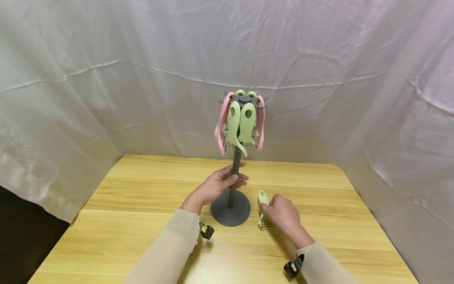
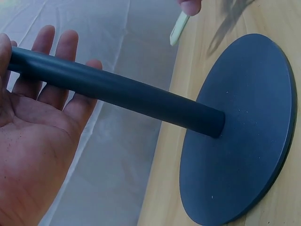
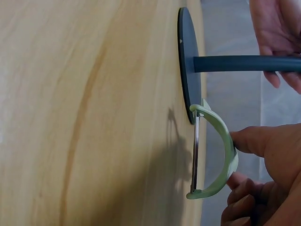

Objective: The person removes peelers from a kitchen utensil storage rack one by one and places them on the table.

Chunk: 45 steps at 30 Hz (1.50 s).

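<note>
A dark grey stand (image 1: 235, 161) with a round base (image 1: 230, 217) stands upright on the table. My left hand (image 1: 215, 185) holds its pole, thumb in front and fingers behind. To the right of the base, my right hand (image 1: 283, 213) pinches a light green peeler (image 3: 229, 155) by its handle between thumb and fingers. The peeler's metal blade (image 3: 195, 150) points down, close over the tabletop. Light green peelers (image 1: 233, 124) and pink peelers (image 1: 222, 122) hang around the top of the stand from its hooks.
The wooden table (image 1: 142, 193) runs out on both sides of the stand. Pale grey curtain (image 1: 198, 51) hangs behind it and along both sides. A small black camera sits on each wrist.
</note>
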{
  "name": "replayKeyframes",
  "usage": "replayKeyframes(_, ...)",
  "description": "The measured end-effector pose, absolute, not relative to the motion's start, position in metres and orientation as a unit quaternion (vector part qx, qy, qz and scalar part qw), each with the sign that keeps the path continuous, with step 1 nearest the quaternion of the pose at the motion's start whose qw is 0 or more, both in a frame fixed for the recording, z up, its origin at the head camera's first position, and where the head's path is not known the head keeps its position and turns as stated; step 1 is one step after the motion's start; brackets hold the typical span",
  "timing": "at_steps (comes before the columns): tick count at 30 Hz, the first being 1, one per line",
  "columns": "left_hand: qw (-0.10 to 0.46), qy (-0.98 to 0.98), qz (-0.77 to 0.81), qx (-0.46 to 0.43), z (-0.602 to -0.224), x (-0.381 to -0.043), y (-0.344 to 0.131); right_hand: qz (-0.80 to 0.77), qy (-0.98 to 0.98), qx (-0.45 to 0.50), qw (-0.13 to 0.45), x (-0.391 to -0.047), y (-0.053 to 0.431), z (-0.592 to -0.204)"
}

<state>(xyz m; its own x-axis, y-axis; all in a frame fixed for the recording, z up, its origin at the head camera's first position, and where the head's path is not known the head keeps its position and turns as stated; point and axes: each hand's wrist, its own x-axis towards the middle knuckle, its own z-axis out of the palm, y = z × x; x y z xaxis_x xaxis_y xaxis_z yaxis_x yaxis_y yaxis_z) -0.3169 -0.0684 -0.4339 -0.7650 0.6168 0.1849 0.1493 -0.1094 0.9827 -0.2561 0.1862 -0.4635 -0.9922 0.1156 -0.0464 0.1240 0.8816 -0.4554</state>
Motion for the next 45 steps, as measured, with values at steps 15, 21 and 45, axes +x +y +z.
replayKeyframes(15,0.171,0.651,0.68,0.291,-0.435,-0.318,-0.07,-0.221,0.972,0.073,0.02,-0.261,0.184,-0.468)
replayKeyframes(21,0.172,0.648,0.68,0.297,-0.435,-0.318,-0.07,-0.219,0.972,0.081,0.026,-0.263,0.183,-0.47)
replayKeyframes(45,0.169,0.653,0.677,0.294,-0.434,-0.315,-0.07,-0.217,0.972,0.073,0.054,-0.27,0.186,-0.481)
